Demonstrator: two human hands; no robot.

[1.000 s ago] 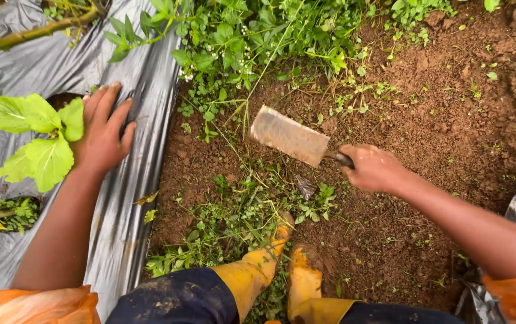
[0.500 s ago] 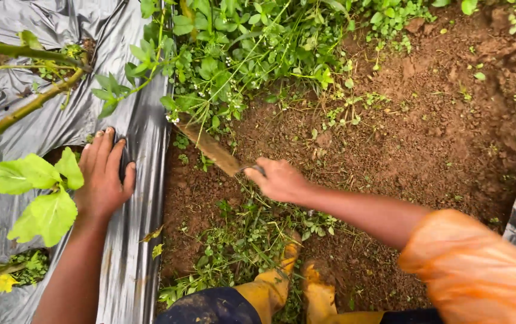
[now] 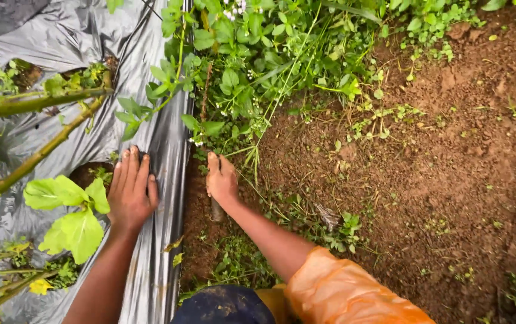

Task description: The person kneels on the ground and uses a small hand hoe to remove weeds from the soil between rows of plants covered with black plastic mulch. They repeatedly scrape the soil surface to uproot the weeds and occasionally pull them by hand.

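My left hand point(image 3: 132, 193) lies flat, fingers spread, on the grey-black plastic sheet point(image 3: 60, 42) beside a planting hole. My right hand point(image 3: 222, 179) is closed on a flat-bladed hand tool at the edge of the sheet, down against the red-brown soil point(image 3: 444, 174). Only a short muddy piece of the tool point(image 3: 216, 210) shows under my wrist; the rest is hidden by the hand. A dense clump of green weeds point(image 3: 258, 66) with tiny white flowers grows just beyond my right hand.
A young plant with broad light-green leaves point(image 3: 66, 216) stands left of my left hand. Long green stems point(image 3: 36, 156) cross the sheet at left. Cut weeds point(image 3: 306, 222) lie on the soil near my orange sleeve point(image 3: 342, 294).
My right hand has swung the tool left and down, from mid-soil to the sheet's edge below the weeds, and the blade is now mostly hidden. The left hand stays on the sheet.
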